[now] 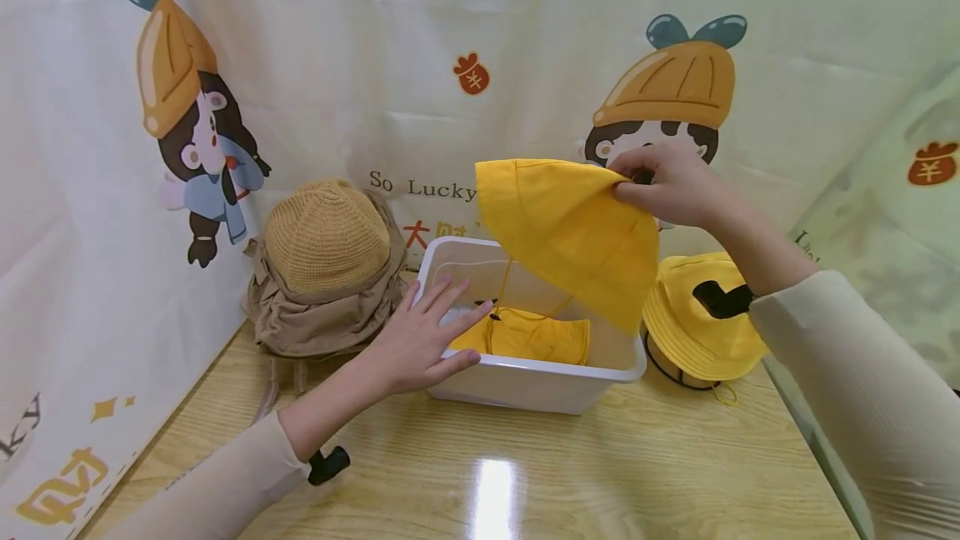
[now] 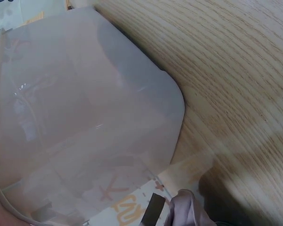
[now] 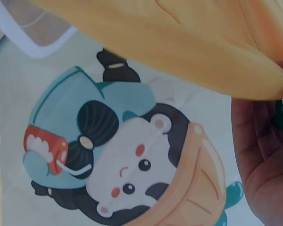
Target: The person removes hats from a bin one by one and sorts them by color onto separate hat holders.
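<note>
My right hand (image 1: 678, 186) pinches the edge of a yellow cloth hat (image 1: 570, 232), which hangs tilted over a white plastic bin (image 1: 517, 390) with its cord dangling inside. In the right wrist view the hat's edge (image 3: 179, 37) meets that hand's fingers at the right side. More folded yellow cloth (image 1: 540, 340) lies in the bin. My left hand (image 1: 412, 344) rests at the bin's near left corner, fingers spread and fairly straight over the rim. The left wrist view shows the bin's translucent side wall (image 2: 85, 94).
Left of the bin, a tan knit hat (image 1: 330, 232) sits on a brown backpack (image 1: 330, 327). Another yellow hat (image 1: 675, 298) is on a dark wire stand at the right. A printed curtain (image 1: 420, 7) hangs behind the wooden table (image 1: 405, 473).
</note>
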A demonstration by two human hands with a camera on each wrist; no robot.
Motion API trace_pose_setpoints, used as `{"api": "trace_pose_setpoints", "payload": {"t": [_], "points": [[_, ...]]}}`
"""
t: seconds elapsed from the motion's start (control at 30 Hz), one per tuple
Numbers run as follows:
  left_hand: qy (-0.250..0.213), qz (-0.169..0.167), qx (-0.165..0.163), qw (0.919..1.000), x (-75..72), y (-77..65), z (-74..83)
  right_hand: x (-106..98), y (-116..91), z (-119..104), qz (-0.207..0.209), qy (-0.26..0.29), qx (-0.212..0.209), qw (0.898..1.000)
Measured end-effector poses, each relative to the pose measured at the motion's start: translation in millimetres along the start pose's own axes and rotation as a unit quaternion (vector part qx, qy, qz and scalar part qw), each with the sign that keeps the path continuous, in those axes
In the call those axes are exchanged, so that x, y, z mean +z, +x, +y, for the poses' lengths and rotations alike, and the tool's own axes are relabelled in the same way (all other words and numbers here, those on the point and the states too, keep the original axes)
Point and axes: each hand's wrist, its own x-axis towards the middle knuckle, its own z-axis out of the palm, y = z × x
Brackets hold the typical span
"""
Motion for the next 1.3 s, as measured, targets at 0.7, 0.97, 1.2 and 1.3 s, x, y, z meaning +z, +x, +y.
{"api": "trace_pose_setpoints", "payload": {"t": [0.7, 0.97, 1.2, 1.3], "points": [[0.001, -0.002, 0.000, 1.0000, -0.5, -1.4, 1.2, -45, -38, 21, 0.028, -0.045, 0.052, 0.997], [-0.001, 0.004, -0.002, 1.0000, 0.6, -3.9, 0.3, -63, -56, 34, 0.052, -0.028, 0.073, 0.996], [0.002, 0.009, -0.001, 1.0000, -0.9, -1.7, 2.7, -84, -74, 49, 0.063, -0.014, 0.110, 0.992], [0.002, 0.002, -0.005, 1.0000, -1.4, -0.9, 3.0, -92, -80, 55, 0.073, -0.030, 0.136, 0.987]]}}
